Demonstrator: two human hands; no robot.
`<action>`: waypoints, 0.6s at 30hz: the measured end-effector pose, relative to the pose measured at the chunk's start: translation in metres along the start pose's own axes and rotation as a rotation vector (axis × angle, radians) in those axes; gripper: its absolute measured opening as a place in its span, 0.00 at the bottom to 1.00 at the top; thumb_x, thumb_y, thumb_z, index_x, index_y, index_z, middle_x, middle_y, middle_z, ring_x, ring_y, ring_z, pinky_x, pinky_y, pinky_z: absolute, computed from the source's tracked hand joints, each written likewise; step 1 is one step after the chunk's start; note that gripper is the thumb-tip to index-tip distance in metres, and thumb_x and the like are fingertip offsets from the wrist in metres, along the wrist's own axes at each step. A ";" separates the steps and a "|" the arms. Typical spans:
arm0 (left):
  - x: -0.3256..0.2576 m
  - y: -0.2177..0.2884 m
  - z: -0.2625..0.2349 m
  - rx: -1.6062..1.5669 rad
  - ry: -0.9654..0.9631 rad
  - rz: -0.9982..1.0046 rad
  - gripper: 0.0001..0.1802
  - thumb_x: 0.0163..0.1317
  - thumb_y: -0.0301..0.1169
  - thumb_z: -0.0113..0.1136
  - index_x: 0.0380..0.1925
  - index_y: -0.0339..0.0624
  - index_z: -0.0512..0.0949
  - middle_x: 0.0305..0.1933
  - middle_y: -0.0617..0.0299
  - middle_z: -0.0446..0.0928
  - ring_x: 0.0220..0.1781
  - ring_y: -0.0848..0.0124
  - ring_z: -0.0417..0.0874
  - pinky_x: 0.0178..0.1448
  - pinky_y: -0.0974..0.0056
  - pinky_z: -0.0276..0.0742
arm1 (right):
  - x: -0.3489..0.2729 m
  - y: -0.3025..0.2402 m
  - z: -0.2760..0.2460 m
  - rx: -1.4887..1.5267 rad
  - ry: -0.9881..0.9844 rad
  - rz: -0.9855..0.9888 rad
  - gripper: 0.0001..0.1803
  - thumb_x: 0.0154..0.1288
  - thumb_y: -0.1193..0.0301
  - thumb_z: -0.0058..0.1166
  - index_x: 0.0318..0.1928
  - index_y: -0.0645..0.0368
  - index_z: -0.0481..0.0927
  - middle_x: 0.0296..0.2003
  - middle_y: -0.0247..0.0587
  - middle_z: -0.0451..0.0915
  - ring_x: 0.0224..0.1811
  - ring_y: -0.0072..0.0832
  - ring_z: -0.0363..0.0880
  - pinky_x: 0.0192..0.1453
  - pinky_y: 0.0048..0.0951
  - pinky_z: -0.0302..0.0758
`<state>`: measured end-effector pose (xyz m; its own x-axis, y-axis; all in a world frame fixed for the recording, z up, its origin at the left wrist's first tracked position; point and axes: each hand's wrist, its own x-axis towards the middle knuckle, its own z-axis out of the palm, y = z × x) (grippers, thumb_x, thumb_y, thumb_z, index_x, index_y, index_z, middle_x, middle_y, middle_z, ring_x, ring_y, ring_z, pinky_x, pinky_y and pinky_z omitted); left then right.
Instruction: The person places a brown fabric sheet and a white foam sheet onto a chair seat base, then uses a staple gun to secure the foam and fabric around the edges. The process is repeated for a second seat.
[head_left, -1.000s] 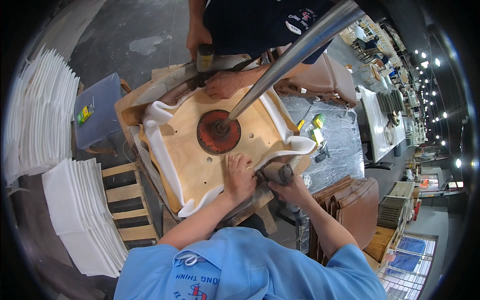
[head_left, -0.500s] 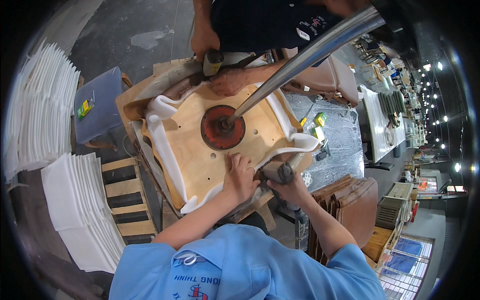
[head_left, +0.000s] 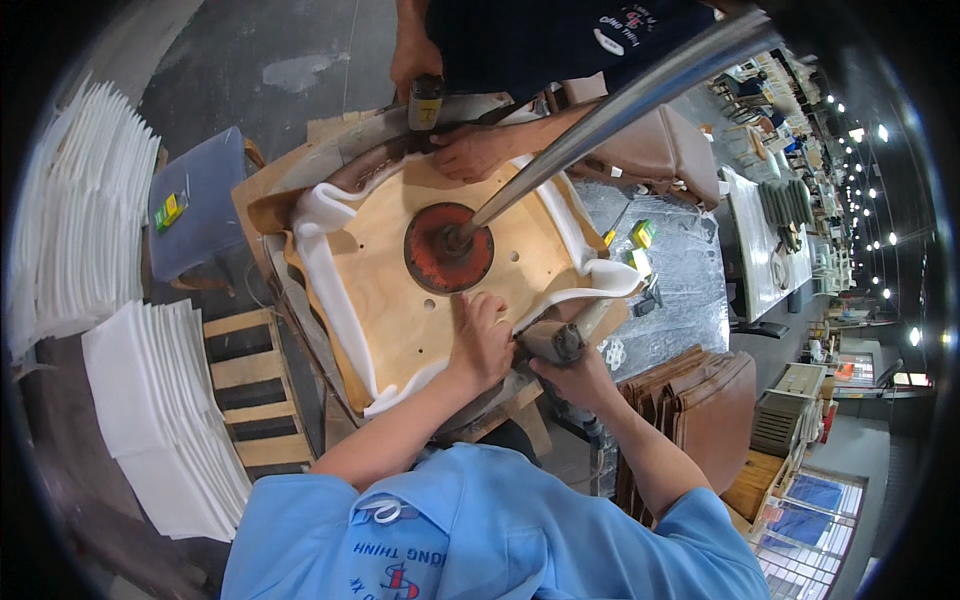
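A plywood seat board (head_left: 400, 300) lies flat, with white foam (head_left: 320, 290) wrapped around its edges. A red round press pad (head_left: 448, 248) on a slanted metal rod (head_left: 610, 110) bears on its middle. My left hand (head_left: 482, 340) presses flat on the board's near edge, fingers on the folded foam. My right hand (head_left: 572, 372) grips a metal staple gun (head_left: 550, 342) at that same edge, next to my left hand. Across the board a co-worker's hand (head_left: 468, 152) holds down the far edge, and their other hand (head_left: 414, 62) holds another staple gun (head_left: 424, 102).
Stacks of white foam sheets (head_left: 150, 400) lie at the left, beside a wooden pallet (head_left: 250, 385). A grey bin (head_left: 195, 205) stands at the upper left. Brown upholstered seat pieces (head_left: 700, 410) are stacked at the right, by a plastic-covered table (head_left: 680, 270) with small yellow boxes.
The co-worker's hands and staple gun have shifted along the far edge. My hands have stayed at the near edge with little movement.
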<state>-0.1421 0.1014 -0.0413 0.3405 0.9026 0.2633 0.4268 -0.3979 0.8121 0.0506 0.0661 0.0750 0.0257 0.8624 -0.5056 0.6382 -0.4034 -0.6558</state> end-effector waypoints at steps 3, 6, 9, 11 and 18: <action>-0.012 0.010 -0.014 0.085 -0.021 -0.019 0.13 0.49 0.30 0.80 0.27 0.40 0.82 0.59 0.47 0.74 0.69 0.45 0.72 0.83 0.32 0.54 | 0.000 0.000 -0.001 0.047 -0.008 0.018 0.24 0.70 0.66 0.75 0.62 0.63 0.85 0.39 0.40 0.89 0.31 0.25 0.87 0.36 0.32 0.83; -0.016 0.011 -0.015 0.112 -0.020 -0.021 0.13 0.48 0.29 0.81 0.26 0.40 0.82 0.58 0.48 0.74 0.68 0.46 0.72 0.80 0.34 0.58 | -0.001 -0.006 -0.006 0.103 -0.059 0.127 0.24 0.70 0.67 0.74 0.63 0.62 0.85 0.37 0.38 0.88 0.26 0.22 0.84 0.32 0.30 0.81; -0.013 0.003 -0.009 0.055 0.020 -0.005 0.13 0.47 0.28 0.81 0.25 0.40 0.81 0.57 0.49 0.74 0.67 0.45 0.71 0.77 0.35 0.61 | -0.007 -0.003 -0.007 0.138 -0.091 0.095 0.27 0.71 0.68 0.73 0.67 0.61 0.83 0.35 0.36 0.87 0.24 0.20 0.81 0.30 0.29 0.79; -0.013 0.000 -0.004 0.006 0.064 -0.012 0.13 0.47 0.27 0.80 0.24 0.40 0.81 0.56 0.49 0.74 0.66 0.45 0.71 0.75 0.37 0.63 | -0.014 0.000 -0.006 0.177 -0.100 0.065 0.29 0.72 0.68 0.73 0.70 0.60 0.81 0.34 0.35 0.87 0.24 0.20 0.80 0.30 0.29 0.79; -0.014 0.001 0.003 -0.052 0.142 -0.024 0.12 0.46 0.24 0.78 0.24 0.39 0.80 0.54 0.48 0.75 0.63 0.45 0.72 0.74 0.39 0.63 | -0.012 -0.005 0.001 0.132 -0.121 0.119 0.31 0.71 0.68 0.73 0.71 0.59 0.81 0.43 0.41 0.90 0.37 0.28 0.88 0.44 0.33 0.85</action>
<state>-0.1441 0.0876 -0.0455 0.2073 0.9274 0.3113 0.3882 -0.3700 0.8440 0.0461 0.0576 0.0842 -0.0031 0.7667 -0.6420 0.5296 -0.5433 -0.6514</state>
